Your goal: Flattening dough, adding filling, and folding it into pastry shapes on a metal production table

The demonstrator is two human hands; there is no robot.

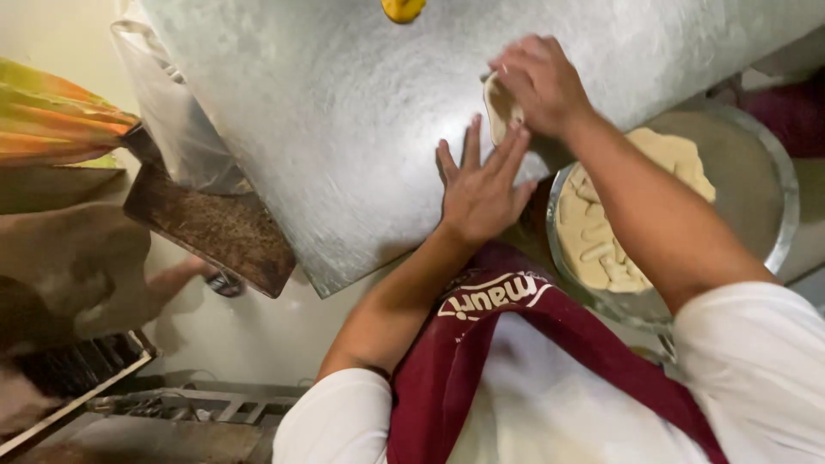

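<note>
My left hand (481, 185) lies flat with fingers spread on the galvanised metal worktop (326, 112), its fingertips touching a small pale piece of dough (498, 110). My right hand (540, 82) curls over the same dough piece, pinching it from above. A round metal bowl (773, 185) sits at the table's near right edge, partly under my right forearm. It holds a mass of pale dough (597, 245) cut into strips.
A yellow object (402, 9) rests at the worktop's far edge. A clear plastic bag (168, 103) hangs off the table's left side above a brown dusty board (210, 225). Metal racks (172, 404) and striped cloth (51, 112) fill the left.
</note>
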